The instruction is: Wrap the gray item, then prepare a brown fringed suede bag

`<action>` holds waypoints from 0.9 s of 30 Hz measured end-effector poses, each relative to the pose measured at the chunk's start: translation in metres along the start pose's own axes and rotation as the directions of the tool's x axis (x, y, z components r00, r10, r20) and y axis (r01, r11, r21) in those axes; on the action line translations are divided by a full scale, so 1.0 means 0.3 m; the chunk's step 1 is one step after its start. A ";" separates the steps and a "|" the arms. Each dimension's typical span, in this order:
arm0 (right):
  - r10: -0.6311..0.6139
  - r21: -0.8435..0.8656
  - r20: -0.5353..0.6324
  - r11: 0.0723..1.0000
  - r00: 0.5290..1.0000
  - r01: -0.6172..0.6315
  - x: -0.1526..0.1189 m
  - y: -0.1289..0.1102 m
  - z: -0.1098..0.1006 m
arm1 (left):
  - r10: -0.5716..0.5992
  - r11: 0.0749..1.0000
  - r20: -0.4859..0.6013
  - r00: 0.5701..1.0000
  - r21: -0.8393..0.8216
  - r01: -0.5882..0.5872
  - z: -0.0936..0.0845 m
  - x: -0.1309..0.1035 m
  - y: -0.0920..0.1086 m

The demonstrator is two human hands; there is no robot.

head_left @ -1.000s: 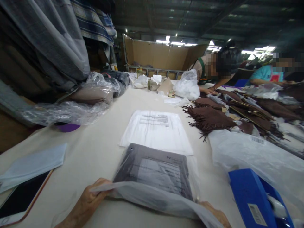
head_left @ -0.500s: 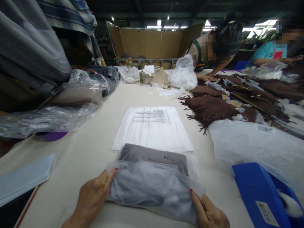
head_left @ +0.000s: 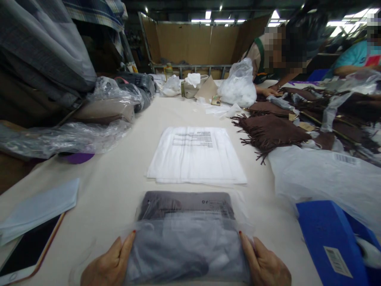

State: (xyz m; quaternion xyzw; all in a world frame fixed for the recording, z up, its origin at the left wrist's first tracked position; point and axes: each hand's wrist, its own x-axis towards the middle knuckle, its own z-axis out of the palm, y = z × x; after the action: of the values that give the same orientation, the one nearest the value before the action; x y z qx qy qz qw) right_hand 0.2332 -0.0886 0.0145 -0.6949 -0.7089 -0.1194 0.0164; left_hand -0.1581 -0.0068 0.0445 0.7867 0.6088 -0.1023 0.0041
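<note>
Far left, near edge: flat smartphone with dark screen and pale rim [head_left: 28,248], lying on the cream cloth-covered table [head_left: 119,186], partly under a pale blue folded sheet [head_left: 38,206].
Left, further back: heap of clear plastic bags holding folded garments [head_left: 89,127].
Near centre-left: left hand [head_left: 108,268], flat against the left side of a grey folded garment sealed in a clear plastic bag [head_left: 186,234], fingers pressing the film.
Centre: the bagged garment itself, lying on the table at the near edge, between the two hands (print on the film, illegible).
Just beyond: stack of white printed plastic bags [head_left: 196,157], apart from it.
Near centre-right: right hand [head_left: 266,266], pressed likewise on the right side.
Right: brown fringed fabric pieces [head_left: 270,131]; blue box with a barcode label [head_left: 330,238].
</note>
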 end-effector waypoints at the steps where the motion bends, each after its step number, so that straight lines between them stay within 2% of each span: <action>1: 0.008 -0.025 -0.014 1.000 1.000 -0.008 0.003 -0.010 -0.002 | -0.001 0.999 0.015 1.000 0.051 0.001 -0.016 0.013 0.013; 3: 0.065 -0.063 -0.042 0.996 0.997 -0.068 0.010 -0.031 -0.008 | -0.042 0.995 0.078 0.996 0.088 0.035 -0.054 0.040 0.043; 7: 0.190 -0.048 -0.077 0.980 0.979 -0.194 0.026 -0.059 -0.019 | -0.239 0.971 0.177 0.955 0.038 0.236 -0.119 0.077 0.075; 8: 0.197 -0.042 -0.098 0.979 0.975 -0.202 0.030 -0.063 -0.021 | -0.275 0.961 0.136 0.952 0.026 0.274 -0.129 0.077 0.073; 9: 0.205 -0.037 -0.120 0.977 0.971 -0.211 0.035 -0.067 -0.023 | -0.283 0.959 0.032 0.959 0.011 0.283 -0.138 0.072 0.070; 10: 0.220 -0.028 -0.138 0.974 0.966 -0.226 0.039 -0.070 -0.025 | -0.267 0.963 -0.143 0.953 -0.006 0.269 -0.147 0.065 0.069; 11: 0.237 -0.017 -0.149 0.970 0.960 -0.243 0.043 -0.074 -0.027 | -0.230 0.972 -0.358 0.905 -0.029 0.235 -0.157 0.056 0.073; 12: 0.253 -0.003 -0.156 0.967 0.955 -0.256 0.047 -0.079 -0.028 | -0.166 0.985 -0.556 0.815 -0.049 0.167 -0.170 0.047 0.085; 13: 0.268 0.011 -0.158 0.963 0.950 -0.270 0.051 -0.084 -0.030 | -0.078 0.997 -0.695 0.715 -0.050 0.060 -0.184 0.040 0.106; 14: 0.283 0.019 -0.154 0.959 0.947 -0.284 0.054 -0.088 -0.033 | 0.030 0.997 -0.768 0.640 -0.027 -0.079 -0.199 0.037 0.136; 15: 0.294 0.018 -0.147 0.955 0.944 -0.295 0.057 -0.092 -0.036 | 0.167 0.970 -0.784 0.598 0.022 -0.242 -0.212 0.042 0.175; 17: 0.312 0.000 -0.133 0.949 0.941 -0.315 0.062 -0.095 -0.044 | 0.466 0.836 -0.675 0.571 0.125 -0.534 -0.226 0.072 0.259; 18: 0.310 -0.007 -0.128 0.949 0.942 -0.314 0.064 -0.094 -0.049 | 0.573 0.773 -0.594 0.564 0.163 -0.613 -0.223 0.098 0.296; 19: 0.306 -0.007 -0.121 0.951 0.944 -0.309 0.065 -0.091 -0.053 | 0.618 0.752 -0.522 0.588 0.178 -0.634 -0.215 0.127 0.326; 22: 0.309 0.030 -0.088 0.951 0.947 -0.308 0.065 -0.077 -0.060 | 0.608 0.784 -0.388 0.692 0.160 -0.599 -0.168 0.206 0.361; 24: 0.350 0.063 -0.067 0.936 0.934 -0.346 0.064 -0.070 -0.057 | 0.591 0.800 -0.339 0.732 0.128 -0.586 -0.137 0.231 0.351; 25: 0.375 0.076 -0.065 0.926 0.925 -0.370 0.065 -0.069 -0.054 | 0.585 0.803 -0.333 0.739 0.116 -0.584 -0.124 0.235 0.343; 27: 0.427 0.094 -0.072 0.903 0.902 -0.420 0.067 -0.071 -0.048 | 0.589 0.798 -0.354 0.727 0.108 -0.593 -0.103 0.235 0.327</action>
State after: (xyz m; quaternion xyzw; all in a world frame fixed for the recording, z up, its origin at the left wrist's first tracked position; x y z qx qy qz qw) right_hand 0.2093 -0.0718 0.0292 -0.8250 -0.5436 -0.1173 0.1006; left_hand -0.0423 0.0394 0.0516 0.9438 0.3170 0.0581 -0.0732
